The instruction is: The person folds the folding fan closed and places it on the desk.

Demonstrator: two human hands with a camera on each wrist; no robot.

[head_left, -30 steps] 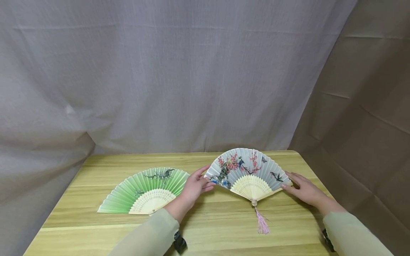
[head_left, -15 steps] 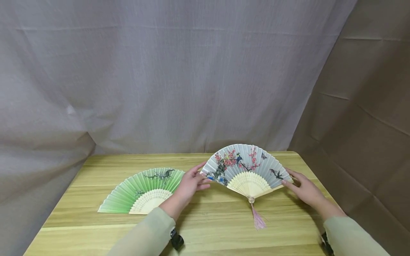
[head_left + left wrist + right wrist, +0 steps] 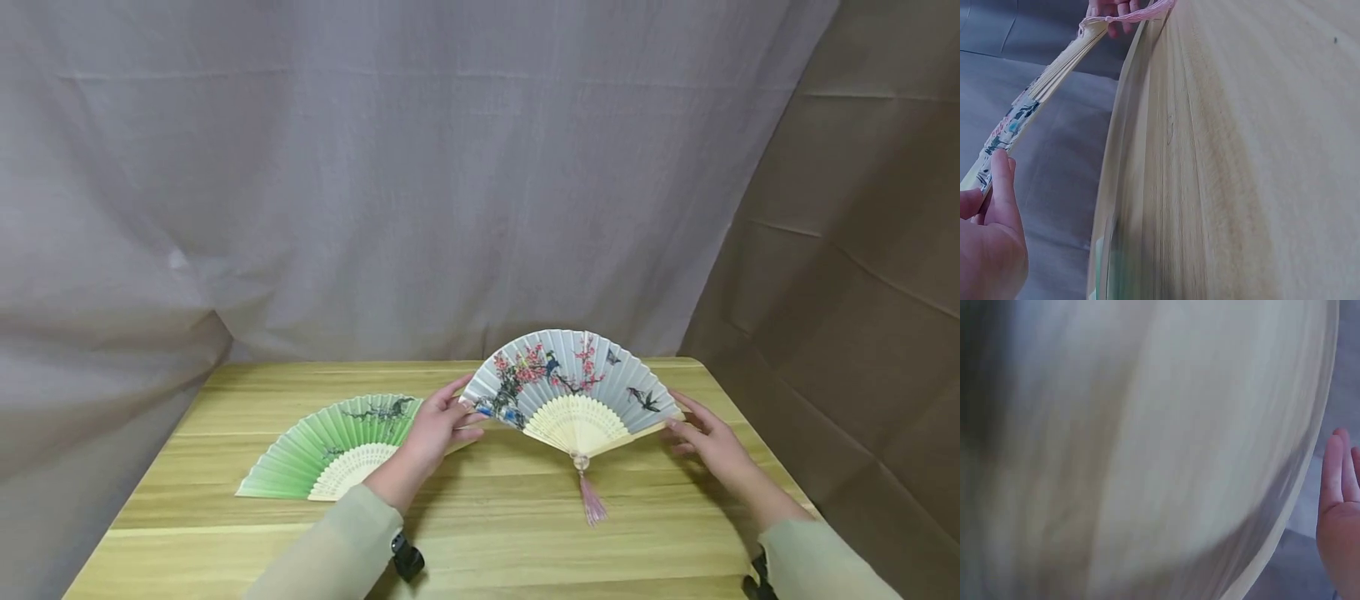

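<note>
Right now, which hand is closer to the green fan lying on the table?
The left. The left hand pinches the grey flowered fan's left edge, right over the green fan's right end. The right hand holds the flowered fan's far right edge, well away.

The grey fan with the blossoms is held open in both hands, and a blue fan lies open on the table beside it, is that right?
Not quite: the fan lying open on the table is green, not blue, as the head view shows. The rest holds: the left hand and right hand hold the grey fan open.
</note>
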